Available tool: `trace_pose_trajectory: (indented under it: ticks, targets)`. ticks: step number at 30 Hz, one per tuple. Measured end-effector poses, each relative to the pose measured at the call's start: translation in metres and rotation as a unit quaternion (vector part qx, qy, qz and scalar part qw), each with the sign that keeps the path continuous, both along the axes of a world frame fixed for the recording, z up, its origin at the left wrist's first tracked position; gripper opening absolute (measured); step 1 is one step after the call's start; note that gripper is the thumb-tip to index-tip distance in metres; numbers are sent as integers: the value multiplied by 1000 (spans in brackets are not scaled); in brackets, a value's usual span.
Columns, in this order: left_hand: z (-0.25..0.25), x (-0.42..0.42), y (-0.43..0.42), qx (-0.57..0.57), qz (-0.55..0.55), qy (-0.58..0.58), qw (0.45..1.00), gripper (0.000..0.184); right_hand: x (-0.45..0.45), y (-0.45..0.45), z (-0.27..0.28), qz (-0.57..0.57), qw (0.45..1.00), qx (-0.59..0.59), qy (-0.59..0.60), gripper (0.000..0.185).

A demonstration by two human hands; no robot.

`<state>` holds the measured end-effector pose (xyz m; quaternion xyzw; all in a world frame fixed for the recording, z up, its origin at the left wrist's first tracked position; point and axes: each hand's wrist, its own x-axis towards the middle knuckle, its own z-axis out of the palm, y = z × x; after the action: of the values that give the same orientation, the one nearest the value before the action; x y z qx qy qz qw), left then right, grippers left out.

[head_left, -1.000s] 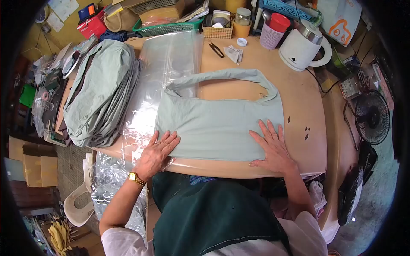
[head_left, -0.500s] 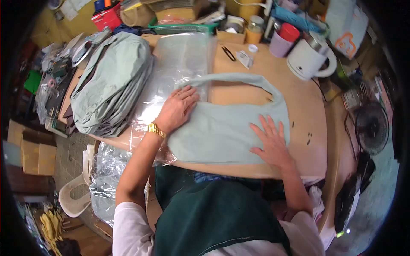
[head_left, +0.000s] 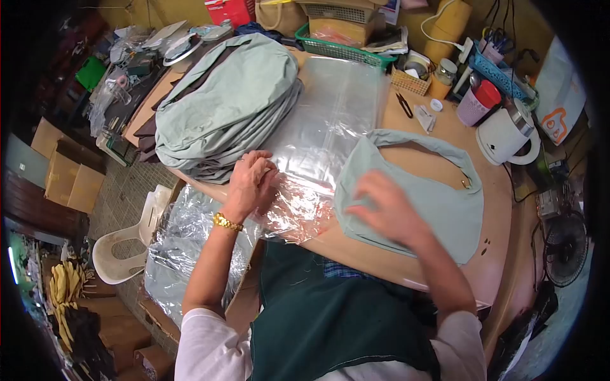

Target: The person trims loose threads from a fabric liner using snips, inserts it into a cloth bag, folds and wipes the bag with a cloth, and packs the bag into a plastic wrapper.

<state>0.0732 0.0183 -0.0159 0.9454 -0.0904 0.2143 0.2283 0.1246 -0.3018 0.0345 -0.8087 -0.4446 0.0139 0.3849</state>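
A pale green cloth bag [head_left: 416,197] lies flat on the table, its strap loop toward the back. My right hand [head_left: 384,206], smeared by motion, is over the bag's left part. Clear plastic bags [head_left: 330,108] lie in a flat stack left of the cloth bag, shiny and crinkled at the near end. At the stack's near left edge, my left hand [head_left: 250,184] has its fingers bent together on the plastic. Farther left is a thick pile of folded pale green cloth bags [head_left: 225,101].
Small snips [head_left: 404,105] and a white packet [head_left: 424,119] lie behind the cloth bag. A white kettle [head_left: 505,136], a purple cup [head_left: 471,108] and baskets line the back. At left stand a white chair [head_left: 121,254] and a box of plastic-wrapped goods [head_left: 190,254].
The view has swung left. My left hand has moved from the cloth bag to the plastic stack. My right hand has shifted left over the cloth bag, which now lies at a slant.
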Motion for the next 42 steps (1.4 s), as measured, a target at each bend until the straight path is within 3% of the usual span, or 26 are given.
trace_pose_trajectory:
  ticks: [2, 3, 5, 7, 9, 10, 12, 14, 16, 17, 18, 21, 23, 24, 25, 27, 31, 32, 33, 35, 36, 41, 42]
  targets:
    - [19, -4, -9, -35, 22, -132, 990, 13, -7, 70, -10, 52, 998, -21, 13, 49]
    - [32, -12, -10, -32, 26, -133, 990, 13, -7, 97, -26, 66, 997, -28, -13, 58]
    - [49, -32, -9, -159, 54, -105, 980, 11, 2, 126, -68, 42, 995, -64, -68, 51]
    - [49, -58, 6, -158, 52, -69, 984, 14, 21, 141, -85, 53, 990, -112, -62, 31]
    - [55, -82, 8, -337, -40, 199, 919, 21, 30, 138, -74, 45, 995, -81, -37, 22]
    - [55, -85, 5, -339, -37, 197, 919, 21, 30, 138, -62, 32, 998, -49, -5, 15]
    - [53, -82, -18, -248, -143, 215, 934, 32, 27, 139, -35, 11, 999, -6, -36, 14]
    - [28, -59, -39, -215, -107, 135, 961, 43, 24, 140, -7, -31, 992, 35, -116, 11]
    - [10, -25, -53, -132, -12, 139, 981, 61, 19, 145, 12, -44, 984, 57, -163, 12]
    - [-1, -7, -57, -133, -17, 137, 981, 61, 17, 146, 16, -55, 973, 82, -209, 12]
    - [-13, 12, -60, -16, 11, 132, 991, 62, 17, 145, 14, -58, 972, 84, -213, 9]
    - [-63, 40, -63, -70, -64, -32, 995, 65, -3, 139, 21, -17, 956, 156, -248, 11]
    - [-19, 23, -73, 167, -120, 24, 978, 66, -30, 116, 26, 39, 960, 162, -226, 19]
    - [-9, 17, -72, 33, -162, 95, 982, 72, -40, 102, 31, 36, 960, 161, -228, 19]
    - [-10, 17, -68, 33, -164, 94, 981, 72, -48, 84, 36, 29, 964, 141, -222, 20]
    - [-13, 17, -58, 170, 23, 67, 983, 77, -46, 46, 29, -14, 976, 86, -197, 22]
    - [-53, 36, -39, 46, 32, -2, 998, 55, -27, -27, -9, -232, 963, -22, -139, 22]
    - [-42, 37, -43, 10, 24, -76, 997, 32, -27, -44, -20, -281, 949, -47, -139, 24]
    - [-41, 41, -45, 11, 21, -77, 997, 32, -28, -62, -35, -283, 948, -47, -139, 24]
    - [-40, 48, -45, -18, 55, -80, 995, 15, -32, -86, -66, -352, 926, -115, -68, 30]
    - [-40, 59, -43, -4, 31, -166, 986, 15, -35, -87, -76, -354, 926, -115, -65, 30]
    - [-27, 75, -49, -38, 108, -96, 989, 14, -37, -86, -86, -372, 915, -132, -88, 33]
    - [-22, 74, -47, -116, 82, -79, 987, 13, -37, -86, -85, -374, 914, -130, -89, 33]
